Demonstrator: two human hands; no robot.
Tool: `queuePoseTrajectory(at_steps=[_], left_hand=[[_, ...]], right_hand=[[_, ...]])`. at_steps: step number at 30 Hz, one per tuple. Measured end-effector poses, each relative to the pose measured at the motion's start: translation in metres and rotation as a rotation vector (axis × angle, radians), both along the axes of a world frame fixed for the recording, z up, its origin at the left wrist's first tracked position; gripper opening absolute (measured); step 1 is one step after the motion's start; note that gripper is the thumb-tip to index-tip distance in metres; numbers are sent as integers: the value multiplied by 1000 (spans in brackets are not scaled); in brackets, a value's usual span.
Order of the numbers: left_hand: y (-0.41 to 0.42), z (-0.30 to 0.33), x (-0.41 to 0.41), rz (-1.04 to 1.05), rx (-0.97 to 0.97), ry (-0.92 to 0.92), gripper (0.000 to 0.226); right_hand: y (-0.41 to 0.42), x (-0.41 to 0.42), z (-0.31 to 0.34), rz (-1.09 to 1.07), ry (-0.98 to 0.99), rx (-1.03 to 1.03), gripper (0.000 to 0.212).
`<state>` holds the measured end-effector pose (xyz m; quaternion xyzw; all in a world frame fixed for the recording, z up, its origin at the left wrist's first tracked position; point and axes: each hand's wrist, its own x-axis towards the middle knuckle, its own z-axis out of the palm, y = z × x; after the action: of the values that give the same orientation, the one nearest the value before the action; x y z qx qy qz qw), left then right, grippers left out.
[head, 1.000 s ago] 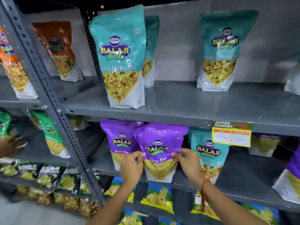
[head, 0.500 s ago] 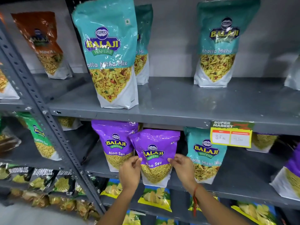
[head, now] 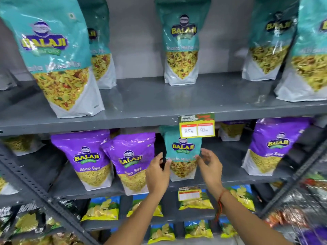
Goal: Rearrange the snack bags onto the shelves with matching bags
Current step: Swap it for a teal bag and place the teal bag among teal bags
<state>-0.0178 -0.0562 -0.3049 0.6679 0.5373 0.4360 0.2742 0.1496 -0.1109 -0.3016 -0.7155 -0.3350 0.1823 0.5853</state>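
Two hands frame a teal Khatta Mitha bag [head: 183, 154] standing upright at the centre of the frame, on the middle shelf [head: 230, 175] just right of two purple Aloo Sev bags [head: 131, 161]. The left hand [head: 157, 174] has its fingers spread at the bag's left edge, the right hand [head: 209, 167] its fingers apart at the right edge. Whether either touches the bag I cannot tell; a yellow price tag [head: 197, 127] hangs just above it.
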Motion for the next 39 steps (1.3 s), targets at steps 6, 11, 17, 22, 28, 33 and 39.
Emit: queuePoseTrajectory(at_steps=[6, 11, 17, 22, 28, 33, 39], left_hand=[[32, -11, 28, 26, -110, 106, 40], [42, -12, 33, 115, -34, 145, 31], [24, -16, 28, 93, 21, 107, 27], [-25, -15, 17, 5, 62, 97, 31], [-83, 1, -11, -32, 87, 33, 35], [-101, 64, -30, -6, 202, -89, 30], [-83, 183, -36, 40, 381, -247, 15]], right_hand=[[31, 43, -14, 172, 8, -212, 37], [45, 53, -23, 159, -94, -130, 27], [27, 55, -20, 134, -170, -118, 25], [-18, 49, -21, 103, -193, -86, 41], [-89, 25, 12, 149, -279, -3, 49], [-113, 3, 76, 166, -339, 164, 49], [-94, -9, 188, 148, -281, 414, 27]])
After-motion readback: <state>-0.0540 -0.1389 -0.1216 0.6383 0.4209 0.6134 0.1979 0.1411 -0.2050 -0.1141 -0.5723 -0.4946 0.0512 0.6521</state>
